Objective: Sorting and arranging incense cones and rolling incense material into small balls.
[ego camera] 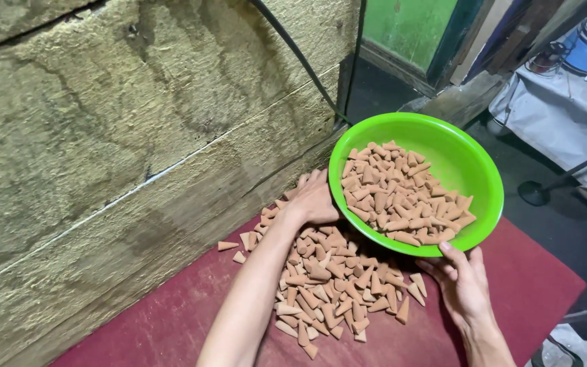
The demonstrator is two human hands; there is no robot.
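The left hand (315,198) grips the near-left rim of the green bowl (460,160), fingers curled over the edge and hidden behind it; the forearm runs down toward the bottom of the view. The right hand (462,280) supports the same bowl from below at its lower right edge, thumb pressed on the rim, palm and fingers spread beneath. Both hands thus hold the bowl together.

The bowl is round, bright green plastic, held tilted above the counter (171,319), not resting on it. It is roughly half filled with small tan cones (402,194), heaped toward its lower side.

Below the bowl, a loose pile of identical cones (334,285) lies on the dark red counter surface, spreading from under the left hand toward the near edge. A few stray cones (227,245) lie apart to the left of the pile, near the wall.

A rough, weathered wall (103,122) of large blocks borders the counter on the left. A black cable (293,51) runs diagonally down the wall. Beyond the bowl, a green door panel (409,24) and a grey cloth-covered surface (558,115) are visible.
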